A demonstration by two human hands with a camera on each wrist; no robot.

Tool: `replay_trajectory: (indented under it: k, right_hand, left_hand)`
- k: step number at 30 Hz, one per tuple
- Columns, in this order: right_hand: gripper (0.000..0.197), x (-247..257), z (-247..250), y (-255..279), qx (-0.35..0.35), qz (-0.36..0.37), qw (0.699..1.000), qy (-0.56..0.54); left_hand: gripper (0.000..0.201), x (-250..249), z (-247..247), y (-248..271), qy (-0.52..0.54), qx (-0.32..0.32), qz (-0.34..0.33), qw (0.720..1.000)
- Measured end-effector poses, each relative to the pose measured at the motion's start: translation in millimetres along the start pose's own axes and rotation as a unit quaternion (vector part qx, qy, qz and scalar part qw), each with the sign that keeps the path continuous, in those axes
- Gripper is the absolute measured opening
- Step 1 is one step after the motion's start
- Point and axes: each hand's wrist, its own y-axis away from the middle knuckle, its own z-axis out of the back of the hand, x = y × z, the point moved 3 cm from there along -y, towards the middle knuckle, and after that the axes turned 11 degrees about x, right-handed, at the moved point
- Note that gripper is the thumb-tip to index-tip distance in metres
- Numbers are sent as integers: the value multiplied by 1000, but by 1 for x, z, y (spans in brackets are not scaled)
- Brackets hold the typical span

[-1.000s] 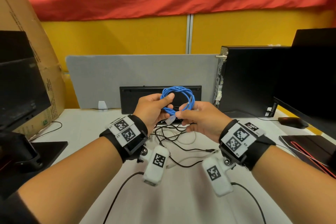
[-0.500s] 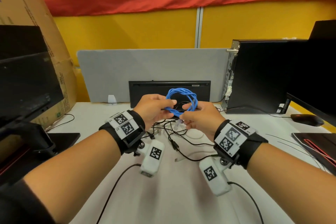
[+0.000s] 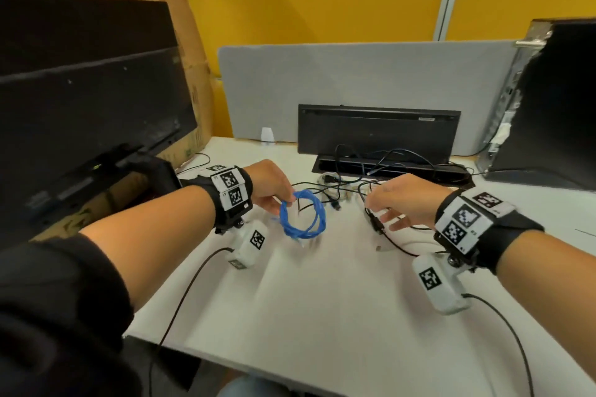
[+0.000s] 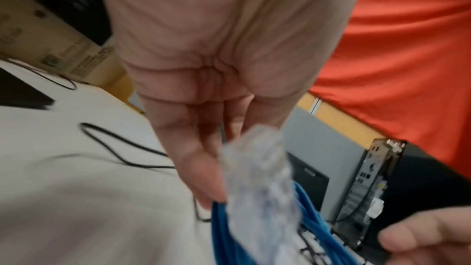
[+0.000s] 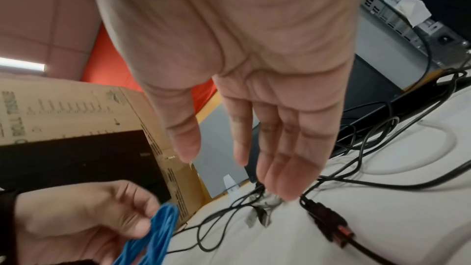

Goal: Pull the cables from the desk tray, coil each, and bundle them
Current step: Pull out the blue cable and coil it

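Note:
A coiled blue cable (image 3: 301, 219) hangs just above the white desk, and my left hand (image 3: 285, 203) pinches its upper left edge. The left wrist view shows my fingers on the blue cable (image 4: 220, 229), with a blurred pale tag (image 4: 257, 178) in front of it. My right hand (image 3: 383, 216) hovers open to the right of the coil, holding nothing. Its fingers (image 5: 277, 170) hang straight over loose black cables (image 5: 339, 184). A black plug with a red band (image 5: 331, 223) lies under them. More cables spill from the black desk tray (image 3: 325, 167), whose lid (image 3: 377, 129) stands raised.
A black monitor (image 3: 80, 90) and a cardboard box (image 3: 180, 26) stand on the left. At the right is a computer tower (image 3: 554, 106). The grey divider (image 3: 354, 80) closes the back. A white cable (image 3: 416, 243) loops near my right wrist. Bare desk (image 3: 322, 316) lies in front.
My right hand has let go of the blue coil and moved right and down, opening over the black cables. My left hand has carried the coil down and to the left.

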Motion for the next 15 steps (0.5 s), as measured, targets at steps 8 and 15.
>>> replay_trajectory:
  k: [8,15]
  right_hand:
    - [26,3,-14,-11,22,-46,994,99]
    - [22,-3,-7,-18,28,-67,989,125]
  left_hand:
    - [24,37,-8,-5,-118,40,94,988]
    - [32,29,-8,-13,-218,12,86,972]
